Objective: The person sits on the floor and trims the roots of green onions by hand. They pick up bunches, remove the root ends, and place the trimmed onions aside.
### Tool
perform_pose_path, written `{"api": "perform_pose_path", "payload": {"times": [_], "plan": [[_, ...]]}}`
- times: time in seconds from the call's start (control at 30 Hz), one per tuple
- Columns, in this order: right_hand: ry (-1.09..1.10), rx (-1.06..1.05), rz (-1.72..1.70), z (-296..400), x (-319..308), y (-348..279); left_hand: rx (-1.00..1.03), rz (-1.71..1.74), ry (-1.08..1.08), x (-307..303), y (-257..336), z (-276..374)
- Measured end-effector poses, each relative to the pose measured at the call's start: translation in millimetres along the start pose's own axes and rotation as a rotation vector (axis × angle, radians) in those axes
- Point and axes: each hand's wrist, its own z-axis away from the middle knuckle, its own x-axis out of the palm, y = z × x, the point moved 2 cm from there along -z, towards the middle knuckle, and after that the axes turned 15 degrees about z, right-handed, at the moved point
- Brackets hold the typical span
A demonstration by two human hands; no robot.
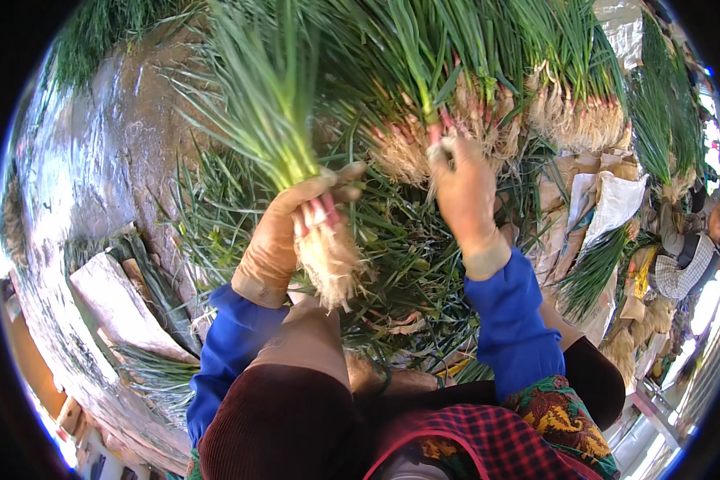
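In my gloved left hand (294,210) is a bunch of green onions (279,135), gripped around the pinkish lower stems. Its pale, stringy roots (329,264) hang towards my knees, while the long leaves fan out away from me. My right hand (465,192), also gloved, has its thumb and fingers at the base of a single green onion stalk (429,108). That stalk lies over the edge of a heap of green onions (399,147), whose root ends face me. Motion blurs the right fingertips slightly.
Loose leaf trimmings (408,264) cover the ground between my legs. Onions with bushy roots (576,123) lie at the upper right, above crumpled sacks (606,204). Wet ground (120,126) and a folded white sack (129,300) are at left. A seated person (687,264) is at far right.
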Motion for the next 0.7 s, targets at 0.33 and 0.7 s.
{"api": "perform_pose_path", "payload": {"times": [0.33,0.7], "plan": [[-0.588,0.188,-0.671,31.4,14.0,-30.3,-0.086,-0.005,0.170,-16.9,-8.0,-7.0],[-0.640,0.837,-1.399,15.9,38.6,-84.9,-0.109,0.291,-0.018,-10.8,-16.7,-3.2]]}}
